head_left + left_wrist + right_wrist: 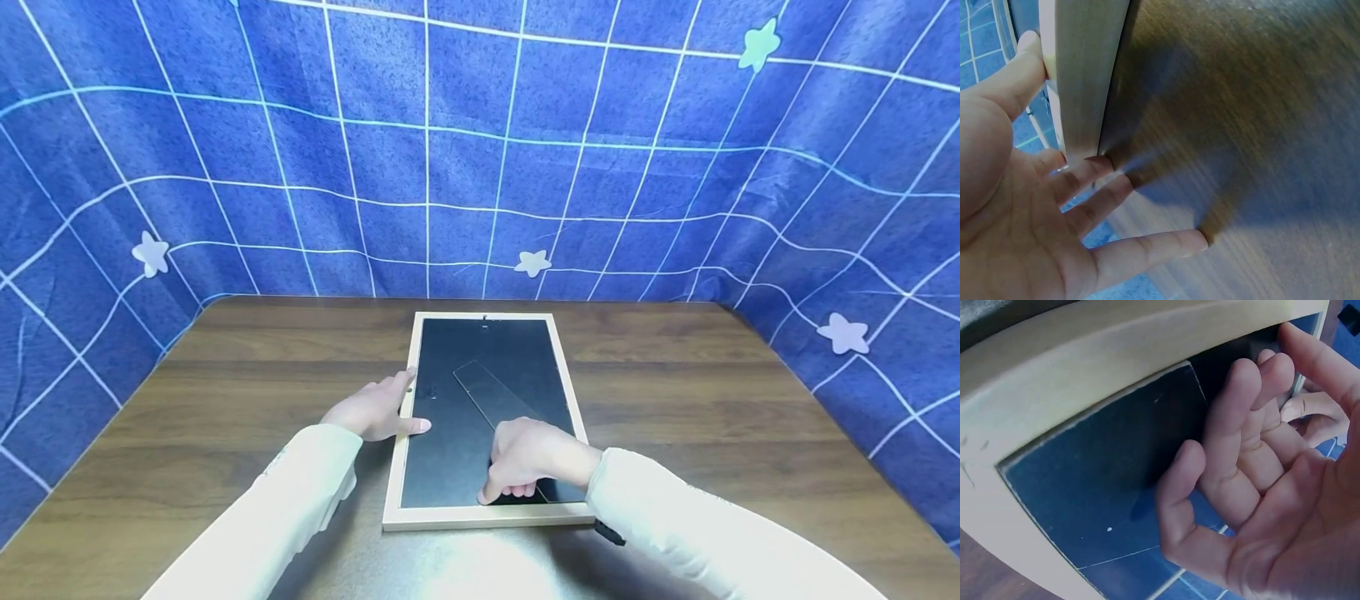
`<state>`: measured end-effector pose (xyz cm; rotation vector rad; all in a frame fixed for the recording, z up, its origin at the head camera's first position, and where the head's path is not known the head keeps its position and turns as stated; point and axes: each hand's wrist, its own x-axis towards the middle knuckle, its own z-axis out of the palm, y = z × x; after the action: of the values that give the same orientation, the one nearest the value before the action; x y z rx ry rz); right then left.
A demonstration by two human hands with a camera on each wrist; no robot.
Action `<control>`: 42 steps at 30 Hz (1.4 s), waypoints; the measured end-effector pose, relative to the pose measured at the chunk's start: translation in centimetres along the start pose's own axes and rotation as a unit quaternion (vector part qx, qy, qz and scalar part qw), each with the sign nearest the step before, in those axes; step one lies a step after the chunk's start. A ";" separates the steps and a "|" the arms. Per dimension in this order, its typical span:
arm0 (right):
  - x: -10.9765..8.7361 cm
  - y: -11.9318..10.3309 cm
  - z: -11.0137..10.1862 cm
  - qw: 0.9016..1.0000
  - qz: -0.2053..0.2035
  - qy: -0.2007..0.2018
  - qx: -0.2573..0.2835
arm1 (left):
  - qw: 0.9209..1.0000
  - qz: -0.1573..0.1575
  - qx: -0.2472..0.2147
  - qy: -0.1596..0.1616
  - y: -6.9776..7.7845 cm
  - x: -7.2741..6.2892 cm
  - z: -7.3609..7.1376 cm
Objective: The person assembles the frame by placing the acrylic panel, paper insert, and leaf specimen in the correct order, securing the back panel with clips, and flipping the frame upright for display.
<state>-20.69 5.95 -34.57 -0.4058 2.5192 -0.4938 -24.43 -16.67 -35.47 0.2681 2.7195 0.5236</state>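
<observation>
One wood frame (480, 516), flat mid-table
Likely light, stiff; dark panel (517, 358) looks slick, maybe fragile. Best hold: side rails (568, 383). Left hand (375, 408): fingers straight, astride left rail. Right hand (532, 454): fingers curled, grasping nothing visible, blocking part of the flap (491, 396). Patterned cloth (450, 167) behind.

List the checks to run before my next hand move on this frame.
1. Frame lying on the table: ok.
2. Dark panel within the frame's border: ok.
3. Left hand at the frame's left side, thumb across the border: ok.
4. Right hand thumb at the panel's near edge: ok, other fingers curled.
5. Both hands clear of the frame: not ok.
6. Panel loose enough to lift: cannot tell.
</observation>
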 end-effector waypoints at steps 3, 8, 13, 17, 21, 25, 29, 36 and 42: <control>-0.1 -0.4 -0.1 0.999 0.020 0.006 -0.041 | 1.000 0.002 0.000 0.002 0.1 0.0 0.0; -0.1 -0.7 -0.3 0.993 0.032 0.010 -0.115 | 1.000 0.001 0.002 0.002 0.1 0.0 0.1; 0.2 0.1 -0.7 0.998 -0.008 -0.018 -0.062 | 1.000 0.001 -0.001 0.002 -0.1 0.1 0.2; 0.7 0.8 -1.4 0.998 -0.011 -0.061 -0.017 | 1.000 0.000 -0.004 0.000 -0.1 0.1 0.2; 1.0 0.7 -1.8 0.997 0.006 -0.077 -0.005 | 1.000 -0.006 -0.003 0.001 0.0 0.1 -0.1; 0.6 0.8 -1.7 0.998 -0.015 -0.054 0.023 | 1.000 -0.012 -0.004 -0.001 0.1 0.0 -0.2; 0.0 1.3 -1.7 0.997 -0.050 -0.004 0.063 | 1.000 -0.010 -0.005 0.002 0.2 -0.2 -0.2; -0.1 1.3 -2.8 0.992 -0.093 0.056 0.060 | 1.000 -0.004 -0.004 -0.003 0.2 0.1 0.0; 0.1 -0.6 -3.3 0.990 -0.119 0.073 0.011 | 1.000 -0.006 -0.006 -0.006 -0.1 0.2 -0.2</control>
<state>-22.45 6.25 -31.73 -0.6904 2.6160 -0.6625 -24.66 -16.81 -35.44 0.2503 2.7046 0.5332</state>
